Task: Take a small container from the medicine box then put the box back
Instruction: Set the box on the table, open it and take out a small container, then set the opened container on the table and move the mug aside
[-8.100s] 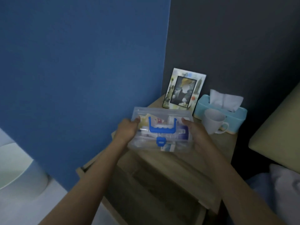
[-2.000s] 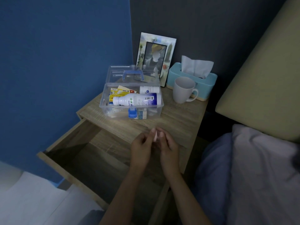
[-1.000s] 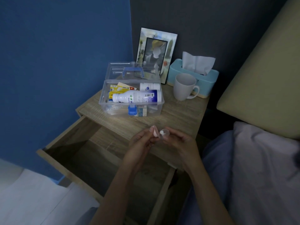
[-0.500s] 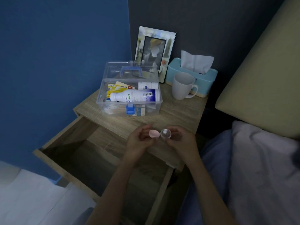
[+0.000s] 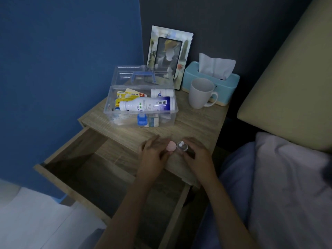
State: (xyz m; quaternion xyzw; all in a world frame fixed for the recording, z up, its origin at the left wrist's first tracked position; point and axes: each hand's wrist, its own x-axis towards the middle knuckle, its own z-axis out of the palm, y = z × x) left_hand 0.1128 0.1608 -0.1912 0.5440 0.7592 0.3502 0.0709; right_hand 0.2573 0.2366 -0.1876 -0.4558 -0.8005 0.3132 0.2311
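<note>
Clear small container with white pills in right-hand fingers, pink cap in left.

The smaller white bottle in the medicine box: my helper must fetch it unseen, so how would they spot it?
On the wooden nightstand stands an open clear plastic medicine box. The small white bottle lies at its back right corner, behind the long white bottle with the blue label, and is much shorter.
</note>
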